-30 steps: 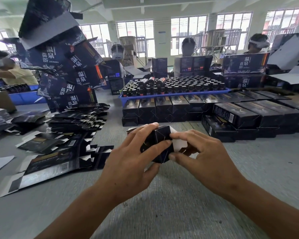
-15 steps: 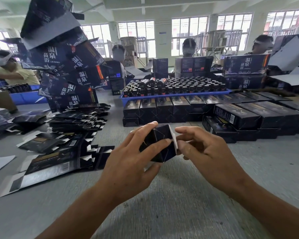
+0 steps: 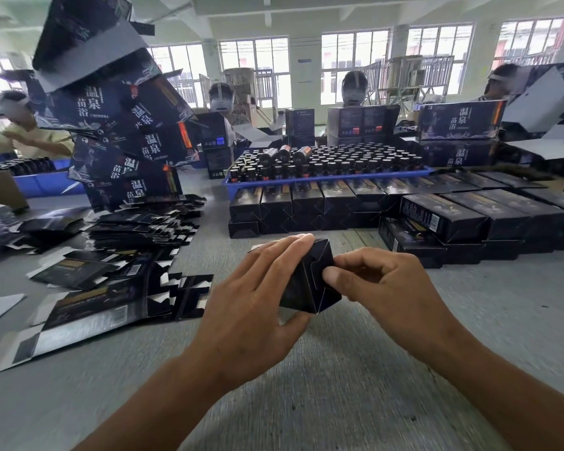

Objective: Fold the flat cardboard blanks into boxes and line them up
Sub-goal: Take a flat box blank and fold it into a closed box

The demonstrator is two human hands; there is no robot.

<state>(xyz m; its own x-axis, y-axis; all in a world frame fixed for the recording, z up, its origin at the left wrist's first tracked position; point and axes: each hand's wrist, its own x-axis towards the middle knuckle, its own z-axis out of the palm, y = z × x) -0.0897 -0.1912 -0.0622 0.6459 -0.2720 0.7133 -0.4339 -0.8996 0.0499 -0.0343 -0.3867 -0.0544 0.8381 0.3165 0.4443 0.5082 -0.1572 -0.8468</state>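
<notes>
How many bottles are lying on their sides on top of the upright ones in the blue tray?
3, side by side at the tray's back left: left bottle, middle bottle, right bottle. More could lie hidden farther back.

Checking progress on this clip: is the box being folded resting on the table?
No: both hands, left hand and right hand, hold the box above the grey table.

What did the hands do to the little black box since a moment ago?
The white flap that stuck out at the end of the black box has been folded in; no white shows there now. The right hand curled its fingers and now presses its thumb on that end. The left hand kept gripping the box. The flat blanks and finished boxes stayed put.
</notes>
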